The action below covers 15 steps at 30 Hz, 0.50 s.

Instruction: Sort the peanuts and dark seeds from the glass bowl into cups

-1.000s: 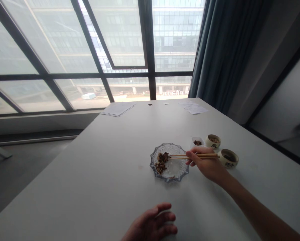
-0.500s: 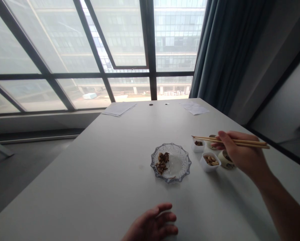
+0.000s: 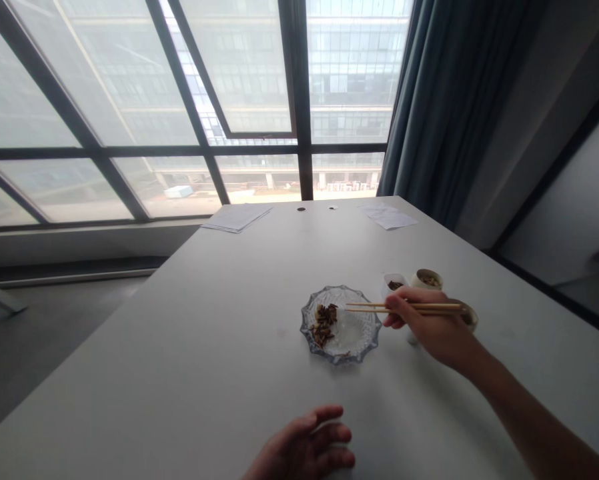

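My right hand [image 3: 424, 323] is closed around a pair of wooden chopsticks [image 3: 369, 307], whose tips point left over a scalloped clear glass dish [image 3: 367, 340]. The tips are slightly apart, with nothing visible between them. In the left half of the dish lies a heap of dark brown and tan dried pieces [image 3: 323, 327]. My left hand [image 3: 312, 443] rests near the front of the table, fingers apart and holding nothing. Behind my right hand are a small white tub [image 3: 392, 279] with dark bits and a round pale jar [image 3: 427, 280] with light brown pieces.
Another round jar [image 3: 470, 317] is partly covered by my right hand, and a second white tub beneath it is nearly hidden. Papers [image 3: 239, 217] lie at the far left of the white table [image 3: 189, 347], with more sheets [image 3: 388, 215] at the far right. Windows stand beyond.
My right hand has swung left and a little nearer, carrying the chopsticks from above the white tub to over the glass dish. My left hand has barely moved.
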{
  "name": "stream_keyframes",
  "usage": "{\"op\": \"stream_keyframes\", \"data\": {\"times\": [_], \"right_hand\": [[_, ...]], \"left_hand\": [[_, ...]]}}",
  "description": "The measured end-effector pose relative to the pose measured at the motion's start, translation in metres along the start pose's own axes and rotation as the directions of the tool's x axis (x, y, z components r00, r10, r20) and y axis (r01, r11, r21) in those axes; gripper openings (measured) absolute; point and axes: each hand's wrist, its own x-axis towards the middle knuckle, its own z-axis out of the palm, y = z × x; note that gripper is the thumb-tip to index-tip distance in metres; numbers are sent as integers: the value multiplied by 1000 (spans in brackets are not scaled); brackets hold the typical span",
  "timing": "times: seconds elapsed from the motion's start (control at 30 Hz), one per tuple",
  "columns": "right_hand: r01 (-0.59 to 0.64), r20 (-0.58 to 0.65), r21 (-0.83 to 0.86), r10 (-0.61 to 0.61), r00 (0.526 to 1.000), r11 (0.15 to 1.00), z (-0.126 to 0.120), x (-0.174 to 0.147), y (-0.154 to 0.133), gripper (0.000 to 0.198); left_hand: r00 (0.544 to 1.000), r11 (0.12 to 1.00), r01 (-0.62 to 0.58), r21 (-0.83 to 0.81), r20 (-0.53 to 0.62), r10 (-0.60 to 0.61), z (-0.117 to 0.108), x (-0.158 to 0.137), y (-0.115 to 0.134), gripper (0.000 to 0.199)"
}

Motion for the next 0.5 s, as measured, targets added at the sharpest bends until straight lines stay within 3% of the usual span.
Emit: {"op": "stream_keyframes", "data": {"times": [0.17, 0.37, 0.5], "right_hand": [[44, 115, -12, -43, 993, 999, 23, -3, 7, 33], [20, 115, 18, -22, 993, 1000, 36, -3, 19, 38], [-24, 42, 93, 20, 999, 995, 32, 0, 21, 42]], "left_hand": [[1000, 1000, 3, 0, -13, -3, 0, -1, 0, 30], [1000, 1000, -8, 4, -22, 8, 1, -2, -1, 30], [1000, 1000, -11, 20, -11, 11, 1, -1, -2, 29]]}}
